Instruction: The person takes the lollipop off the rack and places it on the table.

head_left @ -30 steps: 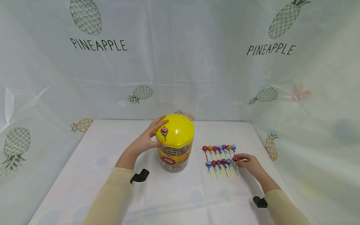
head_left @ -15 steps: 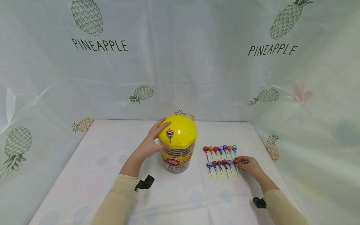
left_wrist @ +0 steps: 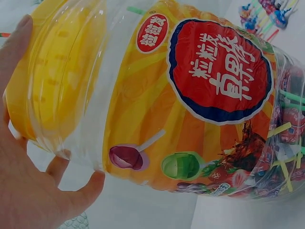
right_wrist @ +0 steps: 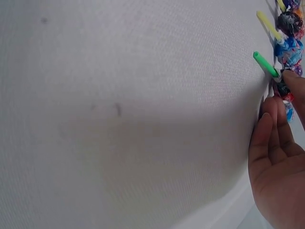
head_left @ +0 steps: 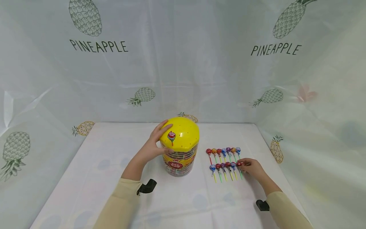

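Note:
A clear plastic jar (head_left: 178, 162) full of lollipops stands mid-table under a domed yellow lid (head_left: 184, 136). One red lollipop (head_left: 171, 135) sits on the lid's left side. My left hand (head_left: 154, 143) grips the lid's left edge, fingers over the top and thumb below. Up close, the left hand (left_wrist: 33, 191) wraps the lid (left_wrist: 52, 81) of the labelled jar (left_wrist: 200, 105). Two rows of lollipops (head_left: 223, 158) lie to the right. My right hand (head_left: 245, 164) pinches the rightmost front-row lollipop (head_left: 239, 163); its green stick (right_wrist: 264, 64) shows beside my right hand (right_wrist: 279, 143).
A white cloth covers the table (head_left: 183, 203), and pineapple-print sheets hang at the back (head_left: 183, 63) and on both sides. Bare cloth spreads left of the jar and along the front edge. The right edge of the table lies close to my right hand.
The jar has shifted slightly right and its lid has turned a little, carrying the lollipop on it rightward. My right hand has stayed at the end of the front row.

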Available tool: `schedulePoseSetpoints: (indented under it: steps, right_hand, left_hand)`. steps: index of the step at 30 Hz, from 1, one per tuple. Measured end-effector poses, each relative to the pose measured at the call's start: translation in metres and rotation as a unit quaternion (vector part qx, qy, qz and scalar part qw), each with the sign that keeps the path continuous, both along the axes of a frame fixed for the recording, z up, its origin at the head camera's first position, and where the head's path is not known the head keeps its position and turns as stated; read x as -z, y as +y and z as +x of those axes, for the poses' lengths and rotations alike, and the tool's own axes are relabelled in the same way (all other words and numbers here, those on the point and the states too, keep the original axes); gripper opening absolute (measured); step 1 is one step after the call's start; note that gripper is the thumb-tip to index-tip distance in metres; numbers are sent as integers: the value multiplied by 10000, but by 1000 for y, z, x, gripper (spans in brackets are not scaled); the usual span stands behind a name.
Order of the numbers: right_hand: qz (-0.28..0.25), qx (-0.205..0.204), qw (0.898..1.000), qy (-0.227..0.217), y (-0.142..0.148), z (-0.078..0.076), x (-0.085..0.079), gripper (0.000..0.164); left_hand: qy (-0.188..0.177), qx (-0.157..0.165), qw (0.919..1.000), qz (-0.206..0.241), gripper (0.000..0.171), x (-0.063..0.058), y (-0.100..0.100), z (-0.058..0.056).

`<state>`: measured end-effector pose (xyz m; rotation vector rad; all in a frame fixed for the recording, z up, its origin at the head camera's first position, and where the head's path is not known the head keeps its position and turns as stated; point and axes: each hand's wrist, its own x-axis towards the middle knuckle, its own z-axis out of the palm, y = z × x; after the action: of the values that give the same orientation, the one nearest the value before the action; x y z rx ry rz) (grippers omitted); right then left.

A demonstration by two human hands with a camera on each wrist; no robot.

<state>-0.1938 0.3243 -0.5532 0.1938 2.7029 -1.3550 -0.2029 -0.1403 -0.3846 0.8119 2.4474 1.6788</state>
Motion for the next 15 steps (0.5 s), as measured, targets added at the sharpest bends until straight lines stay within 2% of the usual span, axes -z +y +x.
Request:
schedulePoseSetpoints:
  steps: [15]
  right_hand:
    - [33,14,10000,16,-4,4,-6,34]
  left_hand:
    - [14,39,10000,38,84,2,-1,0]
